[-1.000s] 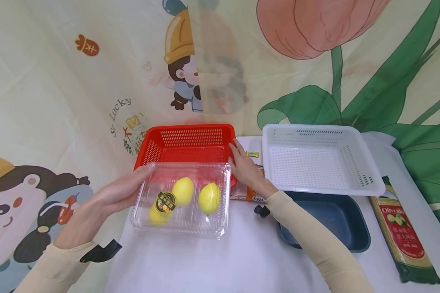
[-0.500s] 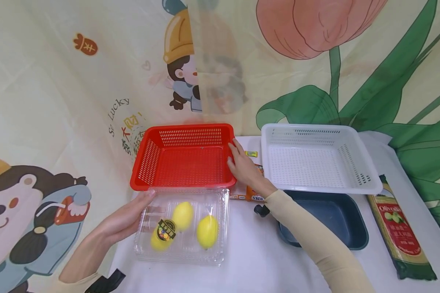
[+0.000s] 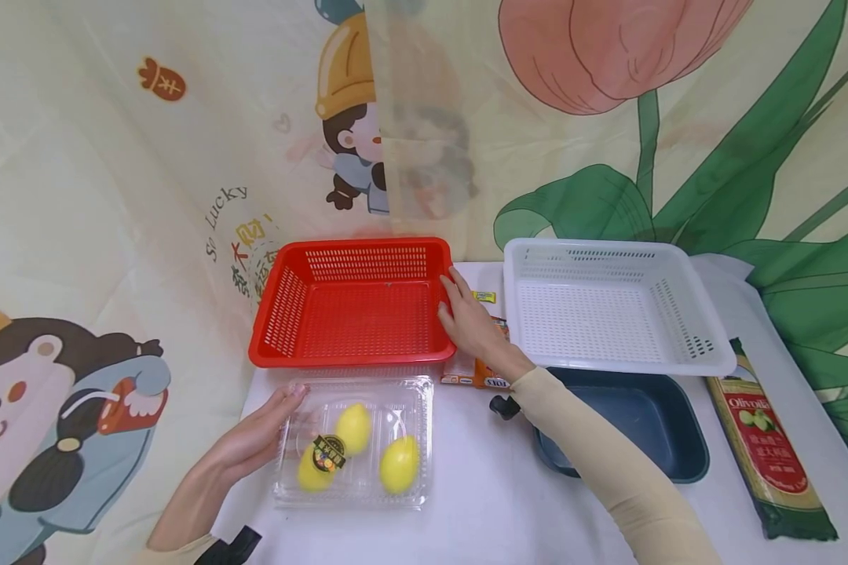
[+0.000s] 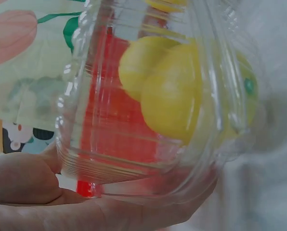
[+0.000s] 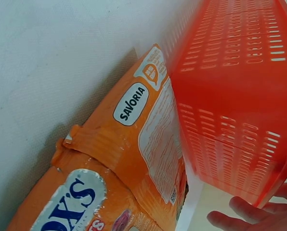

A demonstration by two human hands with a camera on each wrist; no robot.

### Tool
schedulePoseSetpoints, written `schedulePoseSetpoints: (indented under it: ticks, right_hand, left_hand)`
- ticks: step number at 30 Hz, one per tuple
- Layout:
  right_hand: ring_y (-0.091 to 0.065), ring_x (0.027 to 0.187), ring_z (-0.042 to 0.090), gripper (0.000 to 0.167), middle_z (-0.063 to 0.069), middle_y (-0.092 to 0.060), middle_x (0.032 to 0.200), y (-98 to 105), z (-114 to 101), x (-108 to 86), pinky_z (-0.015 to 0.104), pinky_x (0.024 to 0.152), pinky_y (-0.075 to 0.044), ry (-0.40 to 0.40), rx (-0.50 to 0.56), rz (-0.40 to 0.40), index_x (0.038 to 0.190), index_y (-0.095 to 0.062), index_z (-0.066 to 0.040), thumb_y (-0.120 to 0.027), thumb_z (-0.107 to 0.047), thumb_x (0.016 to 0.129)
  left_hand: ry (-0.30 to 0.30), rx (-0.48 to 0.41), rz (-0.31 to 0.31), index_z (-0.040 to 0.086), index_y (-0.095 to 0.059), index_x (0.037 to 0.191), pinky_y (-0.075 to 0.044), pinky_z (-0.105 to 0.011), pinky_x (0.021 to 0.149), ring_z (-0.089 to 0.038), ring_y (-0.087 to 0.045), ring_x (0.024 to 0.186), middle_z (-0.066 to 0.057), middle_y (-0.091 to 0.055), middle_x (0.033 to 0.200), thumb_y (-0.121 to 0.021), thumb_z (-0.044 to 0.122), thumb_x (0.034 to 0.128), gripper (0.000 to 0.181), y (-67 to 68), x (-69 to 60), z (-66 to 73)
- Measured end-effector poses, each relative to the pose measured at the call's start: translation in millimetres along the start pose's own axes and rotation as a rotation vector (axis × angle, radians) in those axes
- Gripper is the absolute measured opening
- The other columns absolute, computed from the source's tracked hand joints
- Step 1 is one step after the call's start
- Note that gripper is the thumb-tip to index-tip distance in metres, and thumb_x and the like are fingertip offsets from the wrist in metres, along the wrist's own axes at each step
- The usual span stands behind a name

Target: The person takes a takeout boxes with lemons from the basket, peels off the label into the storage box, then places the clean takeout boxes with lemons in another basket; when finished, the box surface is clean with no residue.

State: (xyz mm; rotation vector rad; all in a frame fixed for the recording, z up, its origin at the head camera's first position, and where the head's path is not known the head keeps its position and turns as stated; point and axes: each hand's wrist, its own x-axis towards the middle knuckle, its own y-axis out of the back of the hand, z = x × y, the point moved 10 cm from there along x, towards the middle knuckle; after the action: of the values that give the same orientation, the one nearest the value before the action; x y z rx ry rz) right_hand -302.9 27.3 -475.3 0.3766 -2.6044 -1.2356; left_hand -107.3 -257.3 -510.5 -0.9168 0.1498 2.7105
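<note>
A clear plastic box (image 3: 356, 490) holding three yellow lemons (image 3: 399, 464) lies in front of the red basket (image 3: 367, 314) in the head view. My left hand (image 3: 254, 439) grips the box's left side, thumb at its far left corner; in the left wrist view the fingers (image 4: 134, 214) run under the box (image 4: 124, 168). My right hand (image 3: 477, 326) rests on the red basket's right rim, fingers extended. In the right wrist view its fingertips show beside the basket (image 5: 230, 91), close to orange snack packs (image 5: 119, 159).
A white basket (image 3: 586, 314) stands at the right, with a dark blue tray (image 3: 629, 424) in front of it. Farther right lies an Olivoila packet (image 3: 770, 447). A small yellow-green packet (image 3: 484, 297) sits between the baskets. Behind hangs a printed curtain (image 3: 254, 94).
My left hand and the clear box have moved toward me and down, away from over the red basket, which now shows whole. My right hand has stayed on the basket's rim.
</note>
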Motion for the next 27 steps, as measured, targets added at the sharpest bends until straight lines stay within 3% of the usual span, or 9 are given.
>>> schedulePoseSetpoints:
  ticks: [3,12,18,27]
  right_hand:
    - [-0.059,0.129,0.03,0.06,0.002,-0.012,0.171,0,0,0.1,0.039,0.099,-0.056,-0.007,0.005,-0.001,0.159,-0.03,-0.01,-0.05,-0.023,0.104]
    - [-0.058,0.129,0.029,0.06,0.001,-0.011,0.172,-1,3,0.3,0.039,0.098,-0.056,-0.015,0.004,-0.005,0.16,-0.029,-0.012,-0.05,-0.024,0.105]
    - [-0.06,0.126,0.029,0.059,0.002,-0.011,0.172,1,0,0.3,0.036,0.094,-0.058,-0.006,0.006,0.001,0.16,-0.03,-0.012,-0.048,-0.027,0.105]
    - [-0.05,0.139,0.028,0.06,0.002,-0.01,0.172,1,0,-0.6,0.039,0.105,-0.051,-0.002,-0.004,-0.005,0.16,-0.029,-0.01,-0.046,-0.029,0.106]
  left_hand:
    - [-0.002,0.0,0.003,0.01,0.01,0.161,-0.002,-0.07,0.119,-0.044,0.005,0.152,-0.019,0.004,0.166,-0.039,0.054,0.1061,0.086,1.1,5.6,-3.3]
    - [0.008,0.022,0.031,0.013,0.011,0.162,-0.005,-0.071,0.119,-0.047,0.003,0.153,-0.02,0.002,0.167,-0.042,0.056,0.1047,0.089,2.0,16.7,-8.2]
    - [0.007,0.038,0.054,0.015,0.009,0.163,-0.007,-0.072,0.117,-0.048,0.001,0.153,-0.02,0.0,0.167,-0.043,0.055,0.1048,0.087,3.0,17.1,-7.6]
    - [0.01,0.058,0.076,0.014,0.004,0.163,-0.009,-0.074,0.116,-0.05,-0.002,0.152,-0.021,-0.003,0.166,-0.043,0.056,0.1044,0.086,3.6,20.5,-7.2]
